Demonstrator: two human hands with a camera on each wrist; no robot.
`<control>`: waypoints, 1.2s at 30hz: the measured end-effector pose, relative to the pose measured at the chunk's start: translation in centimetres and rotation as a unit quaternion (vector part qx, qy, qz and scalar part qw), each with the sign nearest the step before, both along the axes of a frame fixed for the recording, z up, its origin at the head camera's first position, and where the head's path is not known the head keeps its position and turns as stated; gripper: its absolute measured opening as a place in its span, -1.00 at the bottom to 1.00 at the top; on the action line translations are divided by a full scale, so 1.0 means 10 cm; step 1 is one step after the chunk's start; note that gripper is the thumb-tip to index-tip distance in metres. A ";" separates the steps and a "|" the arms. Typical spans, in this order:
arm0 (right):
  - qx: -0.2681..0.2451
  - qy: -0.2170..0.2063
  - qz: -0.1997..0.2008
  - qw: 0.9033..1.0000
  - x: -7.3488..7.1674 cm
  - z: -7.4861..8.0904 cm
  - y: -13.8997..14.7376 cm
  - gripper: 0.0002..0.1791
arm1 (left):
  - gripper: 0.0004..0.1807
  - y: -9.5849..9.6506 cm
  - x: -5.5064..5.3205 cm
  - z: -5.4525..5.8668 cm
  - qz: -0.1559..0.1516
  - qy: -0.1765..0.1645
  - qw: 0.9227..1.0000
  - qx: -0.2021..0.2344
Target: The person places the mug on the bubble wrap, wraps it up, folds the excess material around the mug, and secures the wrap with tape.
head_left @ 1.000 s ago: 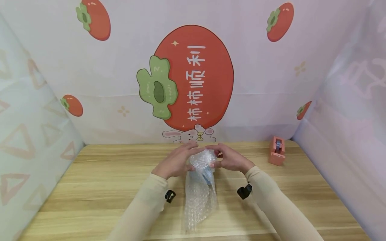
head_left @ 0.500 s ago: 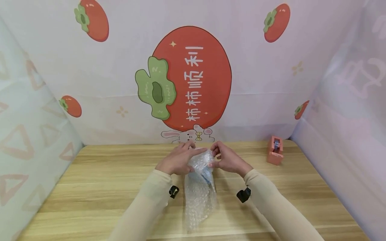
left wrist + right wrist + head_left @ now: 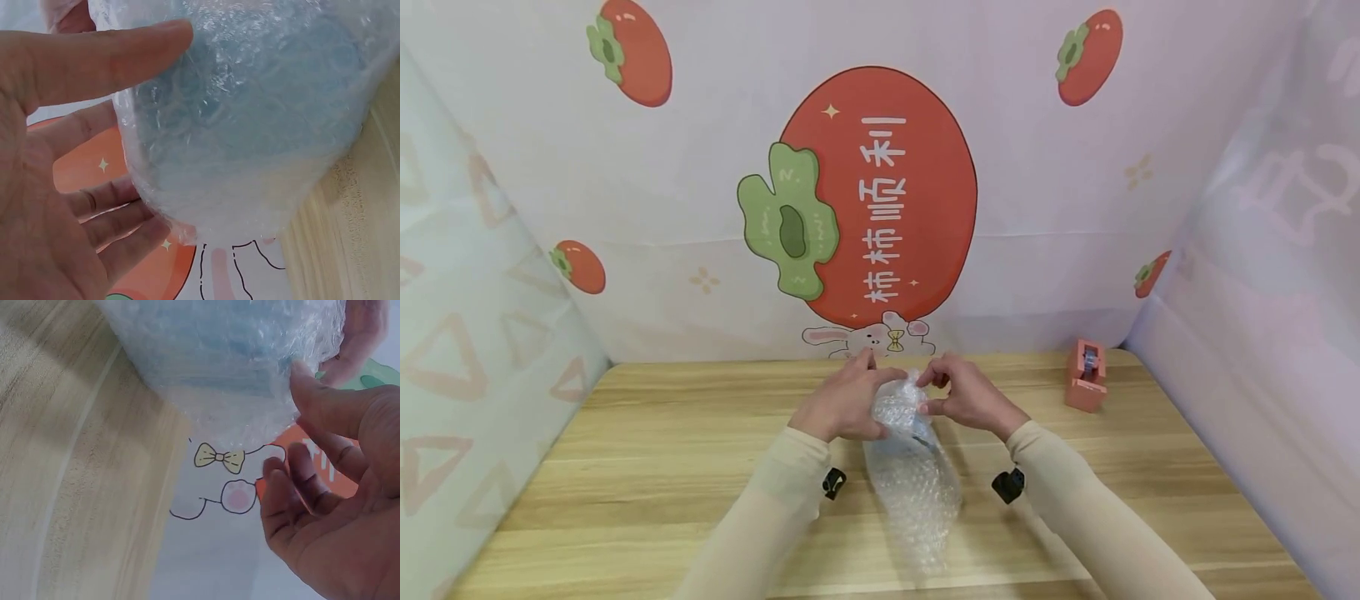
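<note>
A light-blue object (image 3: pixel 250 106), its kind blurred by the layers, is wrapped in clear bubble wrap (image 3: pixel 917 500) near the middle of the wooden table. A loose tail of the wrap hangs toward the front. My left hand (image 3: pixel 844 402) grips the bundle's left side, thumb on the near face and fingers on the far side in the left wrist view. On the other side my right hand (image 3: pixel 968 396) pinches the wrap's upper edge between thumb and forefinger. Its remaining fingers are curled apart from the wrap in the right wrist view.
A pink tape dispenser (image 3: pixel 1086 377) with a roll of tape stands at the back right of the wooden table (image 3: pixel 700 483). Printed cloth walls (image 3: pixel 1037 275) rise behind and at both sides.
The loose tail of bubble wrap has swung to the right and the bundle has turned slightly. The left hand has shifted a little to the right; both hands stay on the bundle.
</note>
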State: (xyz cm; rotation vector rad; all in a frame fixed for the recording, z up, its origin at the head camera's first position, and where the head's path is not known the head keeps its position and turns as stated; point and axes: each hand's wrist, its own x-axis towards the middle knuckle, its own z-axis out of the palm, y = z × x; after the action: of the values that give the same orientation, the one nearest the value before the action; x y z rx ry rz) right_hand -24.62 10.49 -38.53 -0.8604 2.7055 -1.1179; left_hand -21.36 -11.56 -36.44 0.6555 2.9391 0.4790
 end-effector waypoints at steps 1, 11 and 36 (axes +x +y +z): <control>0.005 0.006 0.001 1.000 0.01 0.01 0.00 -0.75 | -0.11 0.00 0.01 0.00 0.002 0.005 1.000 -0.002; 0.052 -0.008 0.045 0.998 0.07 0.17 -0.05 -0.75 | -0.10 0.03 0.12 -0.06 0.040 0.037 0.998 -0.018; 0.032 -0.022 0.068 0.997 0.02 0.18 -0.15 -0.61 | -0.04 -0.07 0.30 -0.08 0.019 0.074 0.997 0.017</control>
State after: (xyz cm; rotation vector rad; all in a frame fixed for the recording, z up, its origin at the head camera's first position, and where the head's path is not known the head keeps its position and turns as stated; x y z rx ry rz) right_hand -24.41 8.99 -36.76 -0.9812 2.5885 -1.0046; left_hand -18.34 -12.26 -37.25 0.6671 3.0946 0.5071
